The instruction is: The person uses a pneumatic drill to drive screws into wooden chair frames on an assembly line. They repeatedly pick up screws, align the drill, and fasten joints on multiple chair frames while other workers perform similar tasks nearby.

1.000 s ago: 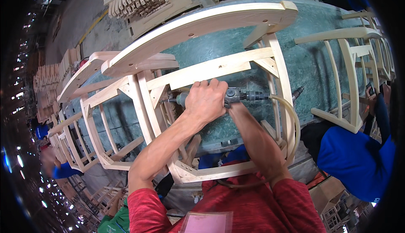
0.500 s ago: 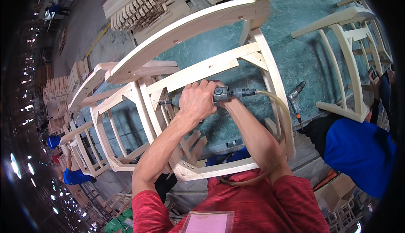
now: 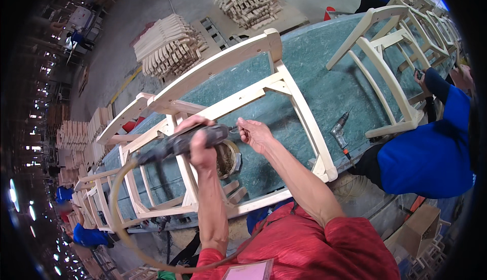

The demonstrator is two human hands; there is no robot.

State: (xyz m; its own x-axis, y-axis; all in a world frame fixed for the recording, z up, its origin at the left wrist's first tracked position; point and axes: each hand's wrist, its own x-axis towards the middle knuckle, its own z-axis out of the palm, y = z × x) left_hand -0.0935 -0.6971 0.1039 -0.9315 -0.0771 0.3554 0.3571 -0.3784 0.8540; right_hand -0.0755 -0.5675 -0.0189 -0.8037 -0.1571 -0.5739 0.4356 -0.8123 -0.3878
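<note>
Since the earlier frame, the dark grey, cylindrical hand-held power tool [image 3: 217, 134] has been swung round from pointing left to pointing right, and the right hand [image 3: 257, 135] has come off its body. At left, the translucent yellowish hose [image 3: 114, 199] runs from the tool's rear end and loops downward. A neighbouring pale wooden chair frame [image 3: 123, 119] stands beyond it. The left hand [image 3: 204, 157] grasps the tool body firmly, thumb on the near side. The tool is raised above the left part of the main pale, curved-rail wooden chair frame [image 3: 223, 67], which stands on the green tabletop [image 3: 319, 67]. Below the tool sits a round, light-rimmed container [image 3: 238, 164] of small brownish pieces. The right hand is curled, thumb and forefinger close together just beside the bit; whether they pinch anything cannot be told. Farther right, a grey pistol-shaped tool [image 3: 339, 133] lies on the tabletop, near a blue-clad co-worker [image 3: 426, 153].
</note>
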